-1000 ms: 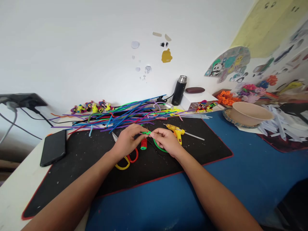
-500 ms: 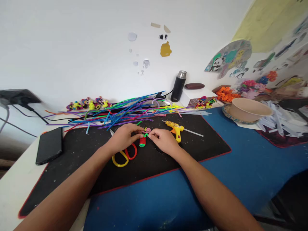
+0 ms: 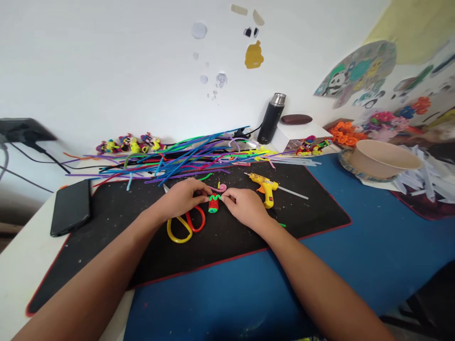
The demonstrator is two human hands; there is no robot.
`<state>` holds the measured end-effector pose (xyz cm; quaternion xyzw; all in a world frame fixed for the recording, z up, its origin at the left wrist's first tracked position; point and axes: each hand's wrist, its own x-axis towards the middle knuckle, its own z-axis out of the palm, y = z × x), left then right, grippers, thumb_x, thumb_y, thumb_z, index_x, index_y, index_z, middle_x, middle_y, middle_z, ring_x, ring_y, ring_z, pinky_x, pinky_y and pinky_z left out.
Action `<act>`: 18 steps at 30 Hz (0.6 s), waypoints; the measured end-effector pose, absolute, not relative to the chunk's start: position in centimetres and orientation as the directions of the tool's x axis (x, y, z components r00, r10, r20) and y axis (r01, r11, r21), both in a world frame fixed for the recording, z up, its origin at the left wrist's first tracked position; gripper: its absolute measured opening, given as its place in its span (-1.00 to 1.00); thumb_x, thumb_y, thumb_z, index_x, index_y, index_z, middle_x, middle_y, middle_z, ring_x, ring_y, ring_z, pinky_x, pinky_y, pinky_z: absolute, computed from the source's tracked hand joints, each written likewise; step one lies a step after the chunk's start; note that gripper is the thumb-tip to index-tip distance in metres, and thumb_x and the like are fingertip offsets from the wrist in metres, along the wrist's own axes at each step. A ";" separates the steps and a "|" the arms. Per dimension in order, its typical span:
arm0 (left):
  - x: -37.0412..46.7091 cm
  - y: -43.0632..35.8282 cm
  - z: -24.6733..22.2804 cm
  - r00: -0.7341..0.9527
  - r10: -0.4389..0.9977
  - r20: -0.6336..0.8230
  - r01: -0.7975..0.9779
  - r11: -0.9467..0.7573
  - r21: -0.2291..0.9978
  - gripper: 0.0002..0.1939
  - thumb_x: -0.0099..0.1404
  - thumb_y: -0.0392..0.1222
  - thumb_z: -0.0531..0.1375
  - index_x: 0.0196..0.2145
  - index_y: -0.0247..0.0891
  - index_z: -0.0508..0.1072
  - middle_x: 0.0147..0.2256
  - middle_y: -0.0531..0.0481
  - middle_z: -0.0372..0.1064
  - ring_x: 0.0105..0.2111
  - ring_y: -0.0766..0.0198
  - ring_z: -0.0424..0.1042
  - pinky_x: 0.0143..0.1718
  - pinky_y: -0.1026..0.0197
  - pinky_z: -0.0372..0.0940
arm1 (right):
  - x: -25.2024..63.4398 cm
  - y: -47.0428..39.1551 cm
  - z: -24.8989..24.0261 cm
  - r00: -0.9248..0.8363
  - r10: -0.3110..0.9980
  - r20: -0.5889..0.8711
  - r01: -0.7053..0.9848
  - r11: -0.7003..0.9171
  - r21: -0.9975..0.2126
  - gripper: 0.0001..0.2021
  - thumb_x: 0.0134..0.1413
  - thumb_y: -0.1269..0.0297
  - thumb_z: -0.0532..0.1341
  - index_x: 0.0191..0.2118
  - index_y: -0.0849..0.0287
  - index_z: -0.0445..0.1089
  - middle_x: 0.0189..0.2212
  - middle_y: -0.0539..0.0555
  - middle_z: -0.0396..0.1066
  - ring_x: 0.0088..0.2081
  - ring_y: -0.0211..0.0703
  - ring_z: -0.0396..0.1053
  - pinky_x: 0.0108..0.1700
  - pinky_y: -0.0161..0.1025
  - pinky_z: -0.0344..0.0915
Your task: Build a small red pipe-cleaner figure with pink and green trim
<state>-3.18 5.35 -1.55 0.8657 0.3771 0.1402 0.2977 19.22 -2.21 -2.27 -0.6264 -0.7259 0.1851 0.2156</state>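
Between my two hands a short wavy green pipe cleaner [image 3: 214,196] is stretched over the top of a small red roll with a green end [image 3: 213,205]. My left hand [image 3: 185,196] pinches its left end with thumb and fingertips. The right end is pinched by my right hand [image 3: 245,206]. Just behind the fingertips lies a pink pipe cleaner curled into a spiral [image 3: 222,187]. Scissors with one yellow and one red handle [image 3: 179,232] lie under my left hand, their blades mostly covered. Beside my right hand rests a yellow glue gun [image 3: 267,189] with a glue stick in it.
A heap of coloured pipe cleaners [image 3: 192,156] runs along the wall behind the black mat [image 3: 227,246]. A phone [image 3: 72,207] lies at the left. Small figures [image 3: 130,143], a black flask [image 3: 272,118] and a beige bowl [image 3: 386,158] stand farther back.
The wavy green pipe cleaner now spans wider between my fingers, across the top of the red roll. My view has tilted down slightly and shifted left. Both hands keep their pinch.
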 end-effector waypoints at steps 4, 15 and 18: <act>-3.3 5.4 -1.9 0.647 0.762 0.033 0.567 -0.510 0.647 -0.82 0.33 -0.10 0.23 -0.20 -0.17 0.61 -0.24 -0.03 0.57 -0.25 0.13 0.52 -0.20 0.13 0.36 | 19.2 -2.2 -2.3 -0.118 0.990 0.075 0.836 0.140 -0.530 -0.84 0.32 0.25 0.26 -0.23 0.02 0.63 -0.47 -0.03 0.54 -0.40 -0.15 0.40 -0.35 -0.23 0.03; -3.5 5.8 -2.3 0.676 0.735 0.045 0.545 -0.540 0.642 -0.82 0.35 -0.07 0.23 -0.23 -0.16 0.60 -0.24 -0.04 0.56 -0.20 0.11 0.50 -0.13 0.11 0.33 | 19.0 -2.2 -2.5 -0.100 0.993 0.065 0.853 0.120 -0.508 -0.85 0.32 0.25 0.26 -0.22 0.01 0.61 -0.40 -0.02 0.60 -0.34 -0.12 0.47 -0.33 -0.23 0.04; -3.5 5.8 -2.4 0.688 0.724 0.044 0.536 -0.549 0.642 -0.83 0.35 -0.08 0.22 -0.22 -0.15 0.60 -0.24 -0.04 0.55 -0.19 0.11 0.49 -0.13 0.12 0.32 | 18.9 -2.2 -2.4 -0.094 0.993 0.065 0.855 0.114 -0.506 -0.86 0.32 0.25 0.26 -0.21 0.01 0.61 -0.40 -0.03 0.60 -0.34 -0.12 0.48 -0.33 -0.23 0.03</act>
